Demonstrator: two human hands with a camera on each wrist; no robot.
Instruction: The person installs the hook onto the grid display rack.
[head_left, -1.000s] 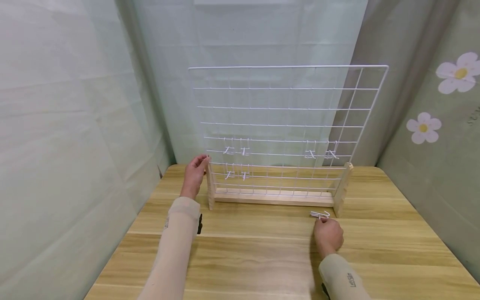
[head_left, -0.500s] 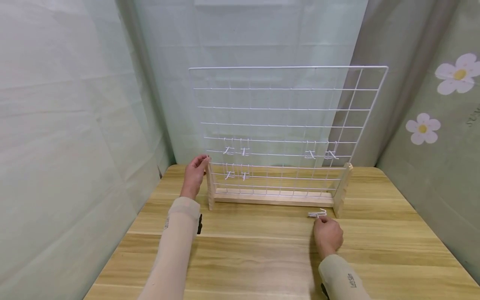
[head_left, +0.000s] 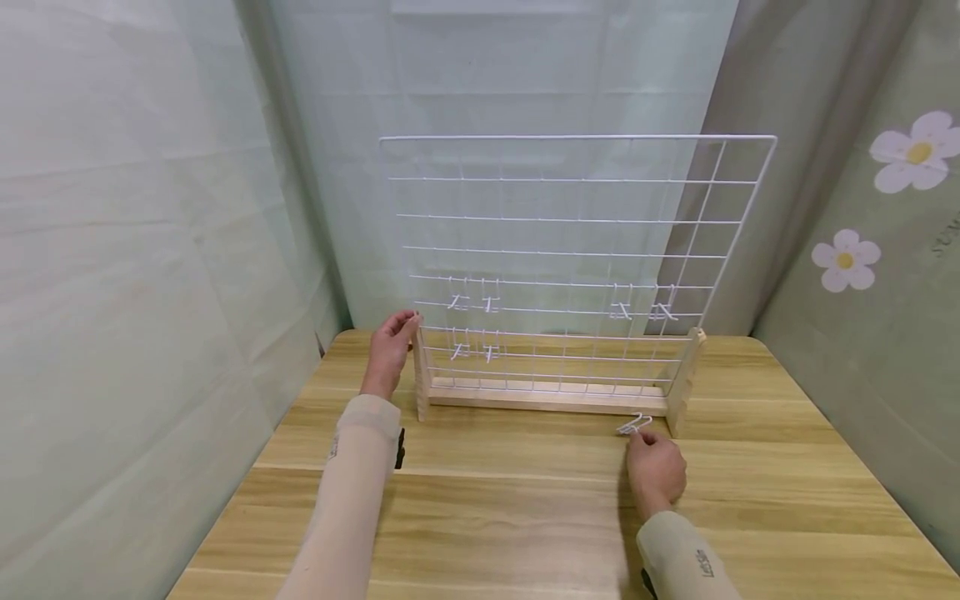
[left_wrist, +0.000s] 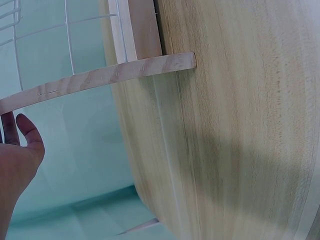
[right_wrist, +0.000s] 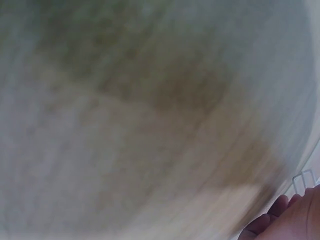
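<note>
A white wire grid panel (head_left: 557,252) stands upright in a pale wooden base (head_left: 547,397) on the table. My left hand (head_left: 388,350) grips the top of the left wooden upright (head_left: 421,375) with its fingertips; in the left wrist view the thumb (left_wrist: 31,131) lies outside that upright, other fingertips partly hidden. My right hand (head_left: 657,471) pinches a white wire hook (head_left: 635,424) low in front of the right wooden upright (head_left: 684,383). Parts of the hook's wires show past the right fingers in the right wrist view, most of it hidden.
Several white wire hooks hang on the grid: a pair (head_left: 474,302) above another pair (head_left: 475,346) at left, and two more (head_left: 642,307) at right. Cloth curtains (head_left: 187,250) close in the wood-grain table (head_left: 480,517) at back and sides.
The hook between my right fingers has turned, its bent prongs now angled up to the right. The right hand has barely shifted; my left hand keeps its place on the upright.
</note>
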